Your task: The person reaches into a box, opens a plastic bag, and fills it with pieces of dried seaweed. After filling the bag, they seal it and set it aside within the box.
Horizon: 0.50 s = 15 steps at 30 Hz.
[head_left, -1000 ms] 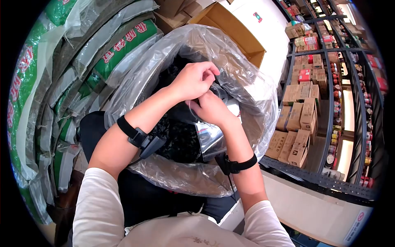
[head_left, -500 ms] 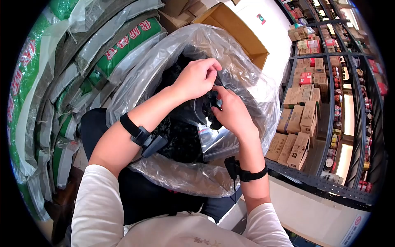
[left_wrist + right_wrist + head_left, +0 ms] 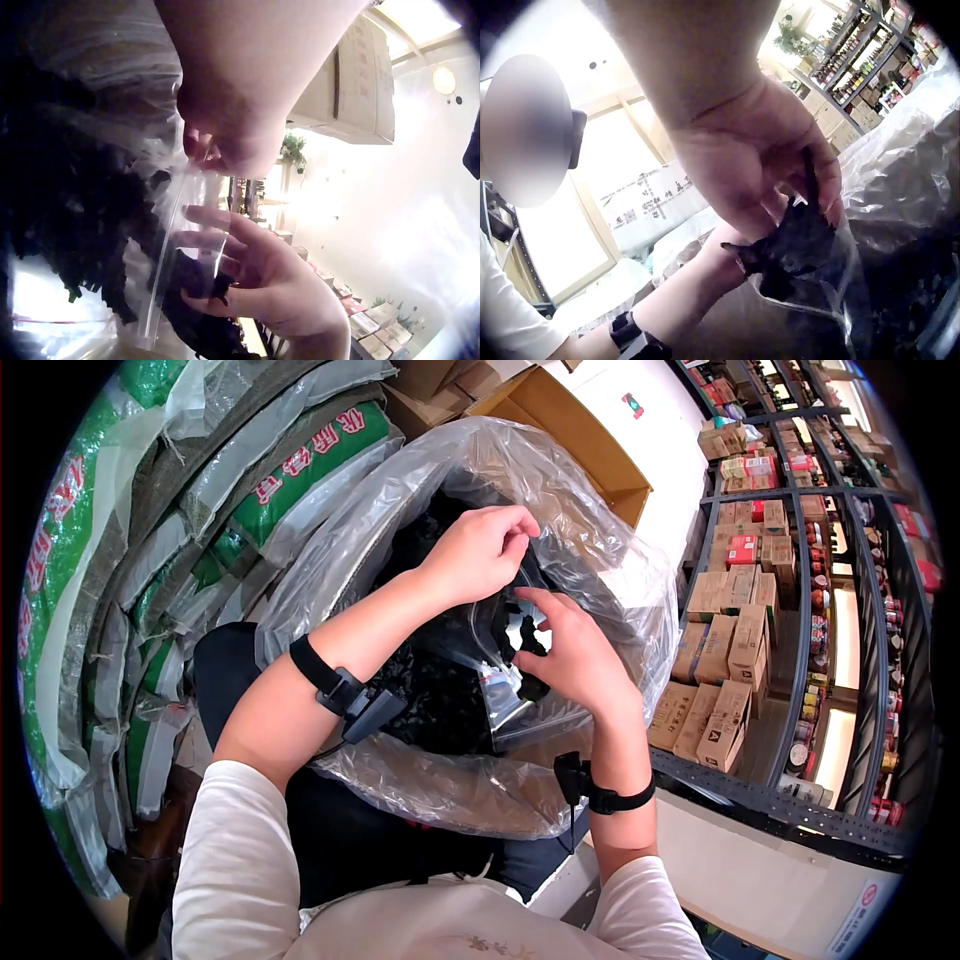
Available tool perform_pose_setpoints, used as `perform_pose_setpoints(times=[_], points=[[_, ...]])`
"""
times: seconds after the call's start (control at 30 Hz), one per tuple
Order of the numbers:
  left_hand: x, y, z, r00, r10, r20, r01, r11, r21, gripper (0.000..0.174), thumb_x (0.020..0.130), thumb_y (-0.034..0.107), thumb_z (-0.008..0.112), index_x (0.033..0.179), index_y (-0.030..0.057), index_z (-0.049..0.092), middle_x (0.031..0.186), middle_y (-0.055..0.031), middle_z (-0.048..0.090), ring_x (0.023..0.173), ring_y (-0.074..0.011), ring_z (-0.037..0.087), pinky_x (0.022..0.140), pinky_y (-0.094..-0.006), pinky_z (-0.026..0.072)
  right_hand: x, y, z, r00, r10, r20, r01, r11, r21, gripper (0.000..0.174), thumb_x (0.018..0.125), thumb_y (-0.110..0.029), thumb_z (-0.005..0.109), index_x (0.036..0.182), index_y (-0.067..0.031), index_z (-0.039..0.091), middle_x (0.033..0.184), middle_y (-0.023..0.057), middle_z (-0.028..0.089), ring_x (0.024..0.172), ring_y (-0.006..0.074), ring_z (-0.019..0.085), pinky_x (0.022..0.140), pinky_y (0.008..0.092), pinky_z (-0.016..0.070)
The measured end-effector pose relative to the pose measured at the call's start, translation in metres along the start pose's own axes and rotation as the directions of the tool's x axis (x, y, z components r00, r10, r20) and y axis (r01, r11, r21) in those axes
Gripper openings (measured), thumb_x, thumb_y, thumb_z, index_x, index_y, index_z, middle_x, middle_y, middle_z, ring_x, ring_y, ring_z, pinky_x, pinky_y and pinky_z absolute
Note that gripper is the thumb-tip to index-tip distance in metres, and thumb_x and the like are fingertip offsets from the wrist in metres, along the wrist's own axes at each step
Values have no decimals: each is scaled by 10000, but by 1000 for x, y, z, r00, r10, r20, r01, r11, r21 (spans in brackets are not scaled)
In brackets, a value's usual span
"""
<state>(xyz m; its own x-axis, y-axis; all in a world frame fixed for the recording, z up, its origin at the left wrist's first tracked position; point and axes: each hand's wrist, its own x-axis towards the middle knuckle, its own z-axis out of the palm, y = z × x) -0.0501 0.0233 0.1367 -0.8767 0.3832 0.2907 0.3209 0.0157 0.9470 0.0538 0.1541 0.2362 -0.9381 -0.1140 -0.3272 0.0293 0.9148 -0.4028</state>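
Over a large liner-covered container of dark, crinkled pieces, the left hand pinches the edge of a clear plastic bag. The right hand is just below and right of it, fingers bent, with a dark clump between fingers and thumb. In the left wrist view, the right hand is at the bag, its fingers partly seen through the film. A shiny silvery surface shows beneath the hands.
Green and white printed sacks are stacked at the left. An open cardboard box stands behind the container. Shelves with small cartons and jars are on the right. The person's dark-clad knees flank the container's near side.
The right hand has moved right and down from beside the left hand, and its thumb and fingers have spread wider. The left hand has barely moved.
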Motion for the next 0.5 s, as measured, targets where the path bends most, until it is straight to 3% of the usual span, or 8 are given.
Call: perform_pose_setpoints(times=[0.07,0.13,0.27,0.33,0.4,0.5], points=[[0,-2,-1,999,50,-8,-50,998,49,128,887,61,585,992,9,638,804,-95,668,655,-160,613,627,-305,497,-4,-6,-11,999,12,-29,-9,994,105,604,686,-74,773,1253,-57,564,1144,158,614,978,319,622,866,391,506],[1,-4,-1,999,29,-28,-28,998,50,127,889,63,587,992,11,637,806,-94,669,661,-157,616,634,-305,501,-6,-3,-17,984,-21,-175,41,993,109,622,650,-62,812,1229,-58,583,1173,136,612,960,269,630,830,353,517],[1,-2,0,998,-40,-47,40,999,3,129,893,64,590,1002,13,636,808,-94,675,680,-145,628,662,-299,513,-1,2,-16,853,105,-511,32,967,253,680,677,-107,857,1286,-82,556,1268,101,587,1000,211,618,800,344,521],[1,1,-2,996,-87,-31,86,996,-11,133,889,56,595,1008,15,635,806,-92,677,687,-142,633,673,-295,517,8,0,-4,797,149,-585,127,906,405,675,704,-93,847,1307,-69,544,1230,114,605,989,183,617,806,325,518],[3,2,-3,991,-133,-16,133,991,-18,138,884,47,600,1015,17,634,804,-91,679,694,-140,638,684,-291,521,19,16,20,809,178,-560,177,835,521,612,756,-45,805,1309,-42,542,1079,116,662,921,136,623,804,277,524],[4,1,-4,986,-154,-55,150,986,-74,159,871,29,614,1028,21,631,794,-85,677,698,-133,640,688,-285,522,21,10,42,778,164,-607,209,843,496,485,814,6,733,1269,-17,567,1014,101,639,876,132,611,748,255,539]])
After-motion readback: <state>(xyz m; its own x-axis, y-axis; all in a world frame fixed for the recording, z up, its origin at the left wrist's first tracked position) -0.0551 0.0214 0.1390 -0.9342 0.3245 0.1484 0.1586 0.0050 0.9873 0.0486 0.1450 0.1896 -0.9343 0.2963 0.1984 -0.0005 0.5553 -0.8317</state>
